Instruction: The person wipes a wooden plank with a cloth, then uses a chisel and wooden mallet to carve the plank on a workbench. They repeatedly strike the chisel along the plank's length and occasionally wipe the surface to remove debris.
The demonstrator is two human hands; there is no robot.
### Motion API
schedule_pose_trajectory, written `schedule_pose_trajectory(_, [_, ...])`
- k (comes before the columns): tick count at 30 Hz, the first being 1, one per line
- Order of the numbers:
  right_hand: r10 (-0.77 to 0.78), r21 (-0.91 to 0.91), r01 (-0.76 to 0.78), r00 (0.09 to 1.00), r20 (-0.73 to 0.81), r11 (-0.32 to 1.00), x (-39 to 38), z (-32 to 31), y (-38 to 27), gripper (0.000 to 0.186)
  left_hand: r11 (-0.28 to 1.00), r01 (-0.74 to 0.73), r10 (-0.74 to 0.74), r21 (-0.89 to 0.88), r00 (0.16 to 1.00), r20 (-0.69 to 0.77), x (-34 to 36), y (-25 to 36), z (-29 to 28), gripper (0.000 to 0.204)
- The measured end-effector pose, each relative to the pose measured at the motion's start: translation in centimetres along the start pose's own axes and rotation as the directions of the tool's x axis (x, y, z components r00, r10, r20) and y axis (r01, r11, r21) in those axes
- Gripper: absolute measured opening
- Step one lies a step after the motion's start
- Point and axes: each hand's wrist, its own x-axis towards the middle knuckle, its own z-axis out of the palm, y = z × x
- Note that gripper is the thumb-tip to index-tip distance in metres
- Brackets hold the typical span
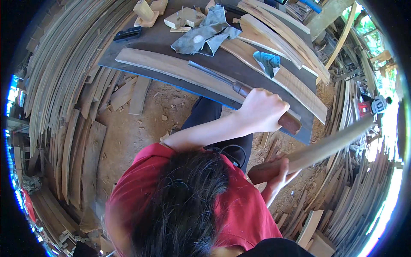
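My left hand (263, 109) is closed around the wooden handle of a long metal chisel (212, 75), reaching across my body. The chisel lies along a pale plank (152, 60) at the near edge of the dark worktable (171, 77), its blade pointing left. My right hand (282, 173) grips the lower end of another long board (321, 147), raised beside the table and slanting up to the right; its far end is smeared by motion. A crumpled grey cloth (199, 40) and a small folded blue piece (267, 62) rest farther back on the table and its boards.
Wooden blocks with nails (184, 19), a black object (127, 33) and several boards (282, 34) sit on the table. Stacked planks (60, 73) line the left side, more wood strips (359, 188) the right. Offcuts and shavings lie on the dirt floor (128, 154).
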Motion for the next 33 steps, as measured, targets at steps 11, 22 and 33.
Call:
schedule_pose_trajectory(11, [0.032, -0.197, -0.029, 0.999, 0.016, 0.980, 0.1, -1.9, -0.3, 0.079, 0.999, 0.037, -0.036, 0.016, 0.999, -0.015, 0.1, -1.4, -0.2, 0.018])
schedule_pose_trajectory(22, [0.034, -0.417, 0.081, 0.965, 0.261, 0.905, -0.8, -0.3, 1.1, 0.080, 0.992, 0.119, -0.117, 0.040, 0.991, -0.058, -0.3, -3.7, -1.1, 0.016])
schedule_pose_trajectory(33, [0.156, -0.411, -0.021, 0.942, 0.298, 0.911, -0.4, 2.3, 1.6, 0.057, 0.988, 0.147, -0.139, 0.045, 0.979, -0.148, -0.7, -5.8, -2.0, 0.016])
